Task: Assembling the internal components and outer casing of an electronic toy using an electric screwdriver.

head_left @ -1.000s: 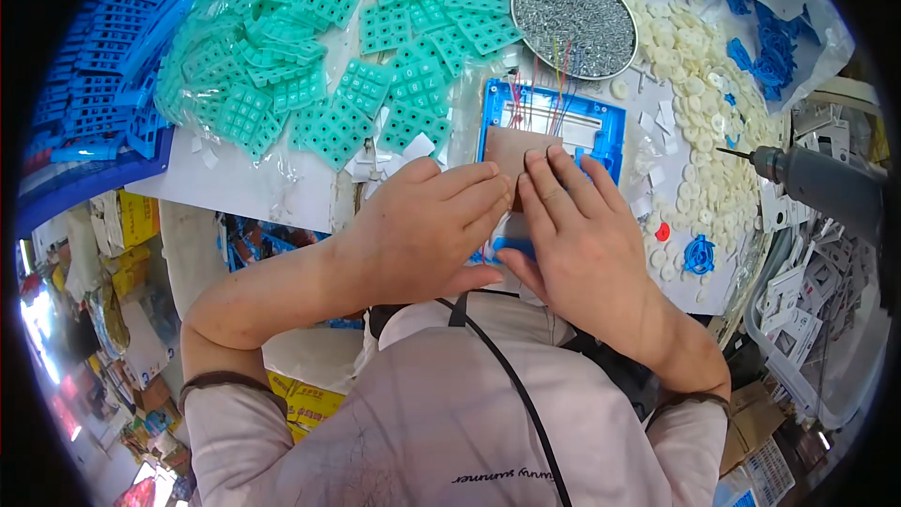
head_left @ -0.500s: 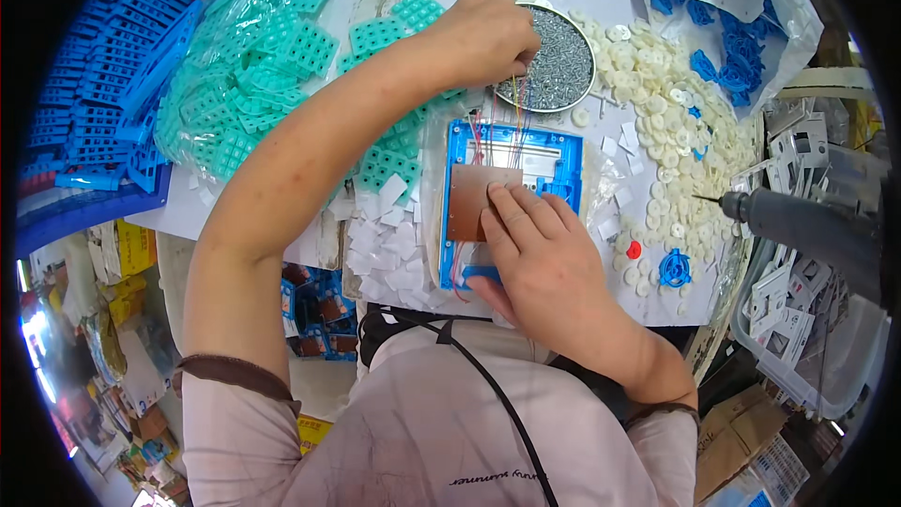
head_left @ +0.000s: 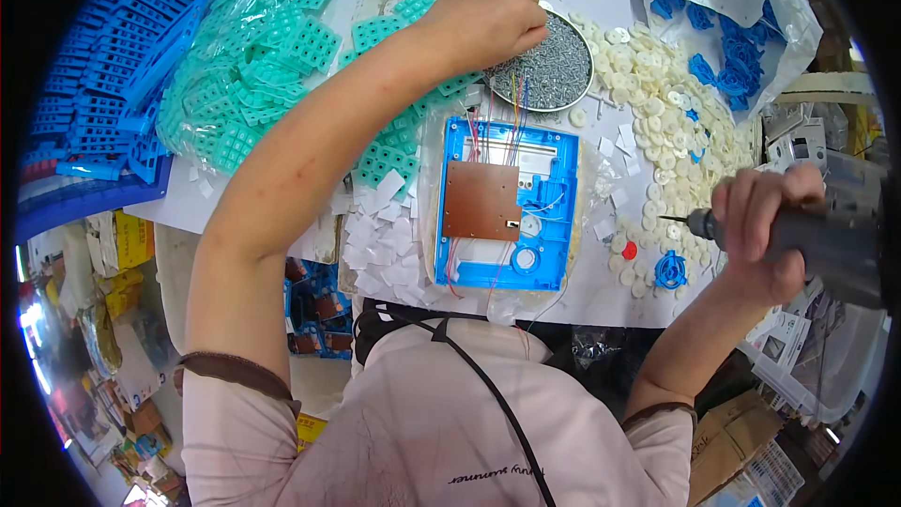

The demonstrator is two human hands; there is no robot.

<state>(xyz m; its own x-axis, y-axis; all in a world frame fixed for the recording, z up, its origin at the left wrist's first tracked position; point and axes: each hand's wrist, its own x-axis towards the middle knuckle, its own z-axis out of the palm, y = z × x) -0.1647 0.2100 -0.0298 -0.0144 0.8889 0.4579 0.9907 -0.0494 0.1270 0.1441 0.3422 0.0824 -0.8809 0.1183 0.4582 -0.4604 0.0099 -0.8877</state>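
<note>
A blue plastic housing [head_left: 556, 216] lies on the white table with a brown circuit board [head_left: 481, 201] set in it and thin coloured wires running off its top edge. My left hand [head_left: 483, 19] reaches far forward, fingers pinched in a round metal dish of small screws [head_left: 554, 68]. My right hand [head_left: 765, 225] is off to the right of the housing, wrapped around the grey body of an electric screwdriver [head_left: 831, 242]. Its bit points left toward the housing, a short way from it.
Teal rubber keypads [head_left: 249, 75] lie in heaps and bags at the back left, beside stacked blue plastic parts [head_left: 103, 84]. White round discs [head_left: 662, 122] cover the table right of the dish. A bag of blue pieces [head_left: 727, 33] sits back right. White paper squares [head_left: 375, 244] lie left of the housing.
Both hands left the circuit board. My left hand reached forward into the screw dish. My right hand moved right and took hold of the electric screwdriver.
</note>
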